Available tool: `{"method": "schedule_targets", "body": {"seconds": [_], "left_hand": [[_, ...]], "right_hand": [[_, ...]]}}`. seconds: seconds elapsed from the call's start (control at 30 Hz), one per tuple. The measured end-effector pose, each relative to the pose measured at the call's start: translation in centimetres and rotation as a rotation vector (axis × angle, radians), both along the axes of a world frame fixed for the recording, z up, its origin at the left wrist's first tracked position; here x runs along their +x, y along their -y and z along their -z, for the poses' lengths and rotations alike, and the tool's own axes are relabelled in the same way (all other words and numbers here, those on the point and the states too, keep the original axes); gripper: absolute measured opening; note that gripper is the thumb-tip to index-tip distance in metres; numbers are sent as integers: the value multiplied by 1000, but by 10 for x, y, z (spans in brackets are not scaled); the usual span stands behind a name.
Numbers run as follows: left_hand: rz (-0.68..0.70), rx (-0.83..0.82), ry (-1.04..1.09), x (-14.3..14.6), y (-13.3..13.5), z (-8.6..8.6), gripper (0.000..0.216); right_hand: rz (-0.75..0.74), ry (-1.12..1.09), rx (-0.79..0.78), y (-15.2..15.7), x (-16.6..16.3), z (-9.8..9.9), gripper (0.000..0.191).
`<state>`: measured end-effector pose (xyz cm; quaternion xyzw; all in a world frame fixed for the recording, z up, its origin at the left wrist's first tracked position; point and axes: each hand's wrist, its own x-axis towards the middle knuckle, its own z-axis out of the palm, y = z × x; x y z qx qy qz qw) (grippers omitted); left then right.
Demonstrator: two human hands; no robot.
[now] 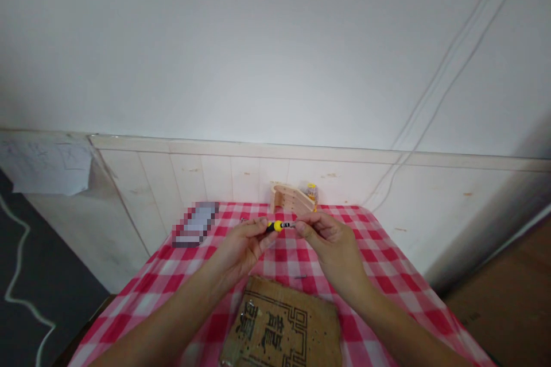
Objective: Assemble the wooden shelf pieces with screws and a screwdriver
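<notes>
A yellow and black screwdriver handle (275, 226) is held level above the table, gripped by my left hand (247, 241) around its black end. At the metal collar on its right end, my right hand (329, 238) pinches a thin metal bit (292, 225) between thumb and fingertips. Whether the bit sits inside the collar I cannot tell. Below both hands, a small thin metal piece (300, 276) lies on the cloth. Behind them stands a light wooden piece with a curved end (293, 198).
A red and white checked cloth (387, 264) covers the table. Nearest me lies a printed cardboard piece (284, 327). A blurred-out flat device (196, 225) is at the back left. Beside the wooden piece stands a small yellow-topped container (312, 192). The wall (275, 69) closes off the back.
</notes>
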<state>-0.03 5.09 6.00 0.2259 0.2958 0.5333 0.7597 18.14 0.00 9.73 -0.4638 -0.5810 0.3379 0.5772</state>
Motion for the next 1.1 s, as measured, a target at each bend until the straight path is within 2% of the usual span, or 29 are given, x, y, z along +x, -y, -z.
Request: {"method": "schedule_targets", "body": {"seconds": [0.23,0.4,0.6,0.9,1.0,1.1], "left_hand": [[-44,-90,85,6,14,-10,23],[-52,-101,109,10,18,-11,24],[-82,-114,141,12,22,-10,18],[-81,-138,132,14,31,-16,18],[-33,-155,125,13,33,-12,18],[-14,-162,128,12,34,-8,19]], "right_hand": [[-34,-41,-22,2,-5,-5,14],[-78,-95,-45,1,-4,-6,19],[-5,60,51,2,-3,-11,10],[-66,107,43,0,-4,-14,8],[-96,95,31,-2,-4,-12,11],[-136,13,-3,-3,-5,-4,31]]}}
